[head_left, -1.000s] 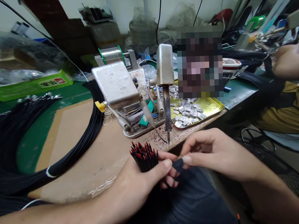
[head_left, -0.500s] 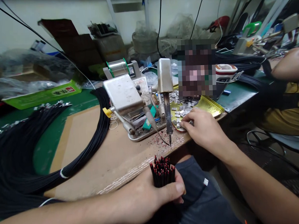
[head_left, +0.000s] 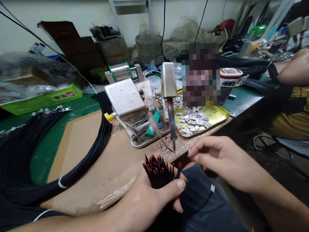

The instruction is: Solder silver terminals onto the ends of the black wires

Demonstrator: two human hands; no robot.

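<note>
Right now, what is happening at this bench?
A person sits at a cluttered bench. The left hand grips a bundle of black wires with red tips. The right hand is pinched below the soldering iron; what it holds is too small to tell. A yellow tray holds small metal parts.

black red-tipped wire bundle (head_left: 158,170), upright, fist-gripped

A green box (head_left: 42,99) lay at the bench's back left beside crumpled plastic bags (head_left: 21,80). A solder spool (head_left: 119,70) stood behind the metal housing (head_left: 125,98) (scuffed), and a red-and-white cup (head_left: 230,80) sat farther right.
</note>
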